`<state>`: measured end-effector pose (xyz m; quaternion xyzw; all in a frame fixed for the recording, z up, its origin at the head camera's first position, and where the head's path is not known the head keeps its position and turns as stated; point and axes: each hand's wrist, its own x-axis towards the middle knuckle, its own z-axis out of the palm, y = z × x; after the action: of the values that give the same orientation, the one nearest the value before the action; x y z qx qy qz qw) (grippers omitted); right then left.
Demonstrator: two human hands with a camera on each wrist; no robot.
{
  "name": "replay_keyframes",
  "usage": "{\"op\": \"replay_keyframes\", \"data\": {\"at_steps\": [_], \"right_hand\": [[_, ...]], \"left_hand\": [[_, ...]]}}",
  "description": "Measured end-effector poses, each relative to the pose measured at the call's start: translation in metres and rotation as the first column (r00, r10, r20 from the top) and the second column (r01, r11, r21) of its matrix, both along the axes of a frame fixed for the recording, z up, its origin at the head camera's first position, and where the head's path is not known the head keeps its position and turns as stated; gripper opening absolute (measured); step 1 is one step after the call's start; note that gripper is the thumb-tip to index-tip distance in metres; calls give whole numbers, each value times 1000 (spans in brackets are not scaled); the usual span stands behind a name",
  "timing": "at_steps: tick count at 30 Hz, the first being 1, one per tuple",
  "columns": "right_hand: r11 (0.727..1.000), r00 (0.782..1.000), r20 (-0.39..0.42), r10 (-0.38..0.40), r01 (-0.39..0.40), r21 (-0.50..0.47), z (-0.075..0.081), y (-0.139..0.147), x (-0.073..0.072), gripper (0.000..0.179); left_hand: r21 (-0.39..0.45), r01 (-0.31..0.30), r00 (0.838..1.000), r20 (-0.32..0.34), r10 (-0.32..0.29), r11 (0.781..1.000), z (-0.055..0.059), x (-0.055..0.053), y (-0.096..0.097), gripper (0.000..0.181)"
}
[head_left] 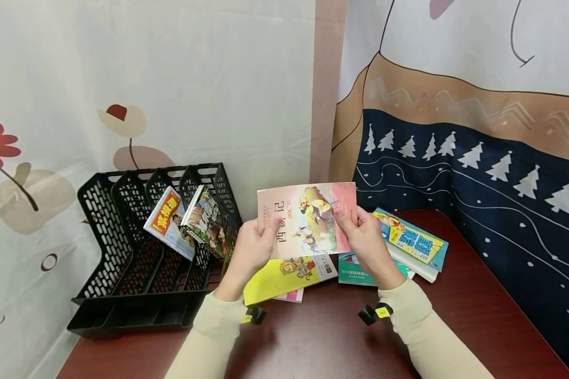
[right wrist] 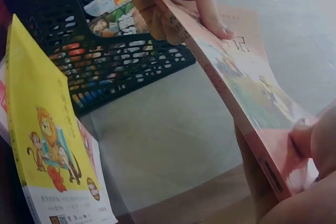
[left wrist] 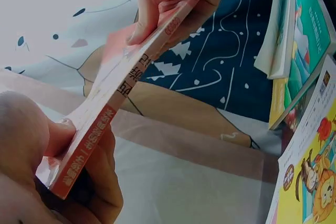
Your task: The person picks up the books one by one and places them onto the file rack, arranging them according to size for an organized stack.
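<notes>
A pink book with an illustrated cover is held up above the table, its printed title turned sideways. My left hand pinches one end of it, thumb on the cover and fingers behind. At the other end my right hand grips it the same way. The left wrist view shows the spine of the pink book running between both hands. Below lies a yellow book with cartoon animals, partly hidden by the left hand and the pink book. A green book is partly behind the right wrist.
A black slotted book rack stands at the left, with a blue-and-red book and a dark comic-style book leaning in its compartments. A blue-and-yellow book lies at the right on the brown table. Printed curtains hang behind.
</notes>
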<state>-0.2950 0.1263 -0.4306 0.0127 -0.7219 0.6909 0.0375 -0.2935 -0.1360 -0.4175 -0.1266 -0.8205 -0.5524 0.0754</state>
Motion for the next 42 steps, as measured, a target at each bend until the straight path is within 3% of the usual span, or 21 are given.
{"op": "replay_keyframes", "data": {"at_steps": [6, 10, 15, 19, 25, 28, 30, 32, 34, 38, 42], "right_hand": [[980, 980, 52, 193, -195, 34, 0, 13, -7, 57], [970, 974, 42, 223, -226, 92, -1, 24, -13, 61], [947, 972, 54, 228, -234, 218, -1, 33, -13, 61], [889, 962, 49, 270, -268, 372, 0, 34, -10, 51], [746, 920, 27, 391, -334, 576, 1, 26, -5, 39], [694, 906, 36, 422, -349, 629, -1, 21, -1, 33], [685, 909, 32, 415, -335, 647, -1, 19, 1, 26], [704, 917, 19, 398, -318, 635, 0, 17, 2, 26], [740, 930, 5, 367, -296, 604, 1, 15, 4, 28], [829, 956, -32, 293, -237, 506, 2, 13, 5, 31], [935, 980, -31, 198, -180, 305, 3, 10, 4, 38]], "left_hand": [[-53, -5, 1000, -15, 4, 999, -2, -4, -13, 49], [-92, 31, 999, -7, -32, 995, -1, -8, -25, 50], [-162, 119, 993, 11, -119, 980, 3, -11, -36, 43], [-256, 166, 985, 0, -171, 952, 5, -12, -39, 37], [-370, 200, 973, -33, -228, 907, 6, -6, -33, 31], [-386, 178, 975, -57, -215, 905, 5, -3, -29, 29], [-370, 133, 979, -94, -180, 919, 5, -1, -27, 28], [-312, 70, 986, -122, -114, 947, 6, -1, -26, 28], [-232, -15, 986, -166, -25, 973, 8, 0, -25, 27], [-88, -139, 972, -204, 119, 986, 11, 1, -26, 47], [-33, -99, 988, -125, 94, 995, 11, 1, -22, 67]]}}
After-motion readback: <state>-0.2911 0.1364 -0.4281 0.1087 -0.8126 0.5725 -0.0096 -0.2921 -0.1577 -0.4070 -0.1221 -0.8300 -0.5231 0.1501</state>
